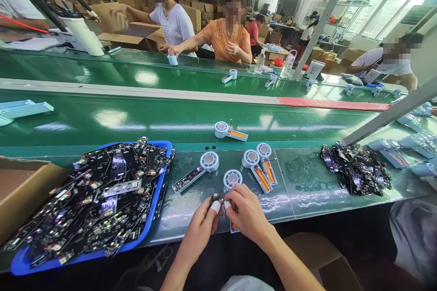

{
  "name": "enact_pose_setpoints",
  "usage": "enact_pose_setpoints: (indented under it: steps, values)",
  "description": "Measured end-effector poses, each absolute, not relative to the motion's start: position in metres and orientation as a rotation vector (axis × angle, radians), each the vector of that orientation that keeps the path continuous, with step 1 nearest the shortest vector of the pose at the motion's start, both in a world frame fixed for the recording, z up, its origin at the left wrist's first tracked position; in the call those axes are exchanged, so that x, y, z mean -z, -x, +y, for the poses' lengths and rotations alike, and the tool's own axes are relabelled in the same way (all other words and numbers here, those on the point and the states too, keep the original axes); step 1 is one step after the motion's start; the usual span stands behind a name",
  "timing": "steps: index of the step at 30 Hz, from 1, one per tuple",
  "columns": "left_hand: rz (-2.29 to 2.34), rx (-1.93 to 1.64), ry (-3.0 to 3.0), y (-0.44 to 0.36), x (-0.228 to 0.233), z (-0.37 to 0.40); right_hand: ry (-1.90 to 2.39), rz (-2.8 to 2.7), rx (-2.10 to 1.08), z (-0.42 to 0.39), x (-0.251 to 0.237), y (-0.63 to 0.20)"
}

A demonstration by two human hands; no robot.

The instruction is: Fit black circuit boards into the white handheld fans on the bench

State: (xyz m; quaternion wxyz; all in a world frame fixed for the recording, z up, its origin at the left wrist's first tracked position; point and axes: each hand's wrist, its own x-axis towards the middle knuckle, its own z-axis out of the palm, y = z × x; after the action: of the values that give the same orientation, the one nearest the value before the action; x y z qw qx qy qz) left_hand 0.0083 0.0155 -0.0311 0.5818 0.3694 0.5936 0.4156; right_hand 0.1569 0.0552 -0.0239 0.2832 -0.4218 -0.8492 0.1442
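Observation:
My left hand (201, 223) is closed on a black circuit board (215, 197), its upper end showing above the thumb. Close against it, my right hand (246, 213) pinches something too small to make out, possibly a lead. White covers wrap a finger or thumb on each hand. Under my right hand lies a light-blue handheld fan (232, 178), its orange-filled handle mostly hidden. A fan with a black board in its handle (189, 179) lies to the left. Two open fans with orange inside, one of them the nearer fan (262, 178), lie to the right.
A blue tray (155, 218) heaped with circuit boards stands left, beside a cardboard box (27, 186). Another pile of boards (357, 168) lies right. One fan (235, 134) rests on the green conveyor belt (164, 122). Several co-workers sit across the line.

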Motion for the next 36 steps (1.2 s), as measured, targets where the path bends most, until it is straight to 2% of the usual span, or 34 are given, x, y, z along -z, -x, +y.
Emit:
enact_pose_setpoints:
  steps: [17, 24, 30, 36]
  values:
    - [1.735, -0.945, -1.511, -0.01, 0.037, 0.009, 1.166, -2.528, 0.168, 0.056, 0.021, -0.145]
    - [1.763, -0.943, -1.532, -0.013, 0.041, 0.01, 1.169, -2.525, 0.198, 0.056, 0.022, -0.142]
    - [1.855, -0.973, -1.823, -0.012, 0.046, 0.009, 1.157, -2.574, 0.236, 0.056, 0.021, -0.14]
    - [1.912, -0.815, -1.978, -0.011, 0.045, 0.007, 1.106, -2.588, 0.13, 0.058, 0.021, -0.143]
